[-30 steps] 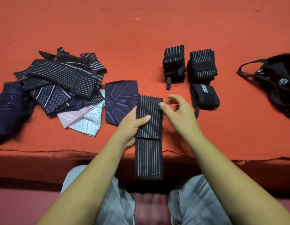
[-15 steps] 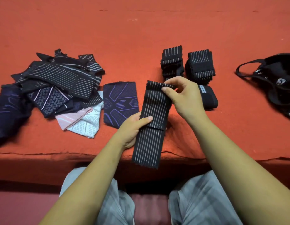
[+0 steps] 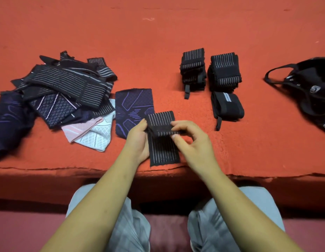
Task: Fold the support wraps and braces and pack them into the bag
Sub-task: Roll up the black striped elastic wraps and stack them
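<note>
A black striped wrap (image 3: 162, 148) lies partly folded near the front edge of the red surface. My left hand (image 3: 138, 140) grips its left side at the fold. My right hand (image 3: 192, 142) pinches the folded-over flap from the right. Three folded wraps sit beyond: a striped stack (image 3: 193, 70), a second striped stack (image 3: 224, 72) and a black strapped one (image 3: 228, 106). The black bag (image 3: 310, 91) lies at the far right. An unfolded heap of wraps and braces (image 3: 65, 86) covers the left, with a navy patterned sleeve (image 3: 133, 106) next to my left hand.
A pink and white brace (image 3: 92, 135) lies at the near edge of the heap. A dark navy sleeve (image 3: 7, 120) sits at the far left. The red surface (image 3: 158, 33) stretches back, and its front edge (image 3: 267, 174) runs just above my knees.
The long wrap hung over the front edge; my right hand lifted its far end and brought it back toward me, so the wrap now lies folded shorter on the surface.
</note>
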`<state>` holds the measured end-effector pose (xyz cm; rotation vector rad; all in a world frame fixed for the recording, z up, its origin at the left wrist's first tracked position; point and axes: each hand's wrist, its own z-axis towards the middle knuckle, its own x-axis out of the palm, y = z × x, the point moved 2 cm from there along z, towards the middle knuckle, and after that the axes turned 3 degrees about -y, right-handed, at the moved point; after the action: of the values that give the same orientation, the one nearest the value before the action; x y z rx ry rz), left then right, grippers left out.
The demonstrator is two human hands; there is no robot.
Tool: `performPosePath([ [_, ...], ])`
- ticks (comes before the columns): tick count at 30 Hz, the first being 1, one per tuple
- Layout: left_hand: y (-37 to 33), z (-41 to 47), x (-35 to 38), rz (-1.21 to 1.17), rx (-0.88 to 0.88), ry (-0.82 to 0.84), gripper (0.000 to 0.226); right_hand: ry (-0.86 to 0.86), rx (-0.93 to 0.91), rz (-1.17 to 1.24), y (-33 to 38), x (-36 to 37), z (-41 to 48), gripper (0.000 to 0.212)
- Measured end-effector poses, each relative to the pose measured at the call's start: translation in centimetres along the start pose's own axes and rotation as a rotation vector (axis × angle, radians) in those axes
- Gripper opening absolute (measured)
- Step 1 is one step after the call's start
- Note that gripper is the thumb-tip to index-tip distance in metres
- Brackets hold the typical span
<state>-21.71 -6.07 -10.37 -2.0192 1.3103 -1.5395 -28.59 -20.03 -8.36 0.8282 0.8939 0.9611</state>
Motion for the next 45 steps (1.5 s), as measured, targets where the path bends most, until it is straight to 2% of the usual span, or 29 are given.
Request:
performPosePath([
  [3, -0.2, 0.0, -0.3, -0.017, -0.047, 0.011, 0.059, 0.041, -0.019, -0.070, -0.8, 0.8, -1.7, 0.019],
  [9, -0.2, -0.1, -0.6, -0.125, -0.023, 0.000, 0.058, 0.071, -0.036, -0.128, -1.2, 1.3, -2.7, 0.018],
  [12, -0.4, -0.1, -0.8, -0.131, 0.030, -0.035, 0.049, 0.092, -0.052, -0.164, -1.4, 1.2, -2.8, 0.018],
  [17, -0.4, -0.2, -0.8, -0.110, 0.043, 0.025, 0.041, 0.182, -0.039, -0.283, -2.1, 1.4, -3.2, 0.018],
  [20, -0.1, -0.2, -0.3, -0.040, 0.034, 0.087, 0.018, 0.199, -0.035, -0.343, -2.5, 1.8, -3.2, 0.017],
  [21, 0.0, -0.1, -0.4, -0.022, 0.061, 0.095, 0.018, 0.198, -0.035, -0.350, -2.5, 1.9, -3.1, 0.017],
  [23, 0.1, 0.3, -0.8, 0.037, 0.122, 0.081, 0.038, 0.218, -0.024, -0.355, -2.6, 1.9, -3.1, 0.015],
  [25, 0.1, 0.3, -0.9, 0.088, 0.149, 0.071, 0.041, 0.245, 0.005, -0.316, -2.6, 1.8, -3.0, 0.011],
  [28, 0.0, 0.2, -0.9, 0.123, 0.178, 0.068, 0.036, 0.132, 0.108, -0.159, -1.9, 1.3, -2.3, 0.011],
  [31, 0.1, 0.0, -0.7, 0.157, 0.223, 0.083, 0.044, -0.027, 0.261, -0.113, -1.3, 0.7, -1.0, 0.018],
  [33, 0.2, -0.2, -0.2, 0.116, 0.240, 0.098, 0.046, 0.002, 0.339, -0.111, -1.1, 0.5, -0.5, 0.009],
  [35, 0.1, -0.2, 0.7, 0.072, 0.262, 0.128, 0.046, 0.063, 0.342, -0.143, -1.1, 0.3, -0.4, 0.015],
  [38, -0.2, -0.1, 2.5, 0.069, 0.282, 0.129, 0.034, 0.059, 0.374, -0.018, -1.2, -0.5, -0.6, 0.019],
  [42, -0.5, 1.3, 4.4, 0.262, 0.316, 0.043, 0.009, 0.003, 0.412, 0.105, -0.7, -2.4, 0.0, 0.012],
  [45, -0.6, 2.7, 6.6, 0.399, 0.295, 0.037, 0.010, -0.092, 0.392, 0.096, -1.1, -4.7, 1.5, 0.008],
])
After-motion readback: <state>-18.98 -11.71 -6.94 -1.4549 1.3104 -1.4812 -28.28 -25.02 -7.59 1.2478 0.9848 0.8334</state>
